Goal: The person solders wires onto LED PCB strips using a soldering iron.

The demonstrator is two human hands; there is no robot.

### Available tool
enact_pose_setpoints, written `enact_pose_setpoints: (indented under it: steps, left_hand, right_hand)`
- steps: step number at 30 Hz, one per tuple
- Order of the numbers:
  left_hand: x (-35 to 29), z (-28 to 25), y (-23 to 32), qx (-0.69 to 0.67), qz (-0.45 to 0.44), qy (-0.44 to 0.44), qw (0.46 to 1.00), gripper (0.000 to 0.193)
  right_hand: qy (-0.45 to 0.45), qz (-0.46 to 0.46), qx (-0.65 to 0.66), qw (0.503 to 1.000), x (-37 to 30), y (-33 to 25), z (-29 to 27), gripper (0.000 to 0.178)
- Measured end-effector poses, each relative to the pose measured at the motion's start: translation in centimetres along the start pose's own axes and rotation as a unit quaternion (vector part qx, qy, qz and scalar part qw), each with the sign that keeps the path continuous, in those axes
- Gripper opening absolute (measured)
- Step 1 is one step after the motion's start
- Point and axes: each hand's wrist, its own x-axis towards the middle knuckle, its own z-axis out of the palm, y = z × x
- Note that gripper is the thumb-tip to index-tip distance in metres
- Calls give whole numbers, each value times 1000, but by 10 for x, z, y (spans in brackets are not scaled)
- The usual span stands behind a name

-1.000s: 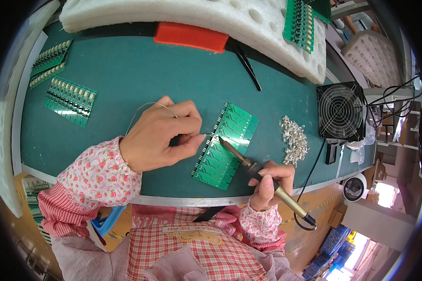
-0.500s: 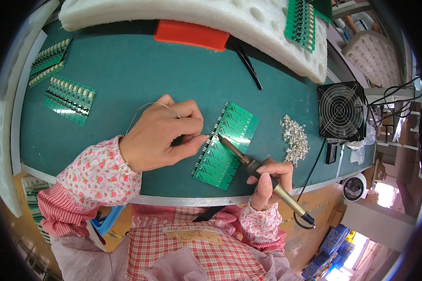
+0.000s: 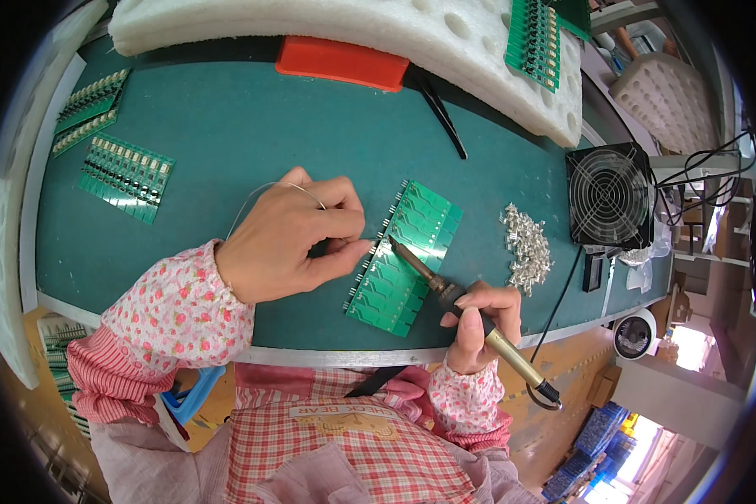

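Observation:
A green circuit board (image 3: 412, 269) lies on the teal mat in front of me, a row of pins along its left edge. My right hand (image 3: 482, 323) grips a soldering iron (image 3: 447, 290) by its handle. The iron's tip touches or hovers just over the pads near the board's left edge. At that same edge my left hand (image 3: 298, 239) is closed in a pinch, thumb and fingertips beside the pins. A thin solder wire (image 3: 248, 202) loops over the back of this hand and runs into its fingers. The wire's end at the tip is too small to make out.
Finished-looking boards (image 3: 128, 178) lie at the left. A red tray (image 3: 342, 64), black tweezers (image 3: 439, 115) and white foam (image 3: 311, 21) carrying another board (image 3: 532, 46) are at the back. Rightward are a pile of small metal parts (image 3: 527, 249) and a black fan (image 3: 610, 197).
Almost nothing differs. The right hand and soldering iron have shifted very slightly, with the tip still at the board's left edge; the left hand keeps its pinch.

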Motion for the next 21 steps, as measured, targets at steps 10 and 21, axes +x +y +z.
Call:
enact_pose_setpoints:
  steps: [10,21]
  left_hand:
    - [-14,-3,9,-59,-75,19,995,18]
    - [-16,3,9,-37,-8,12,999,18]
  right_hand:
    - [88,-1,-5,996,-8,-4,-1,12]
    - [28,-17,8,999,-11,-8,-1,10]
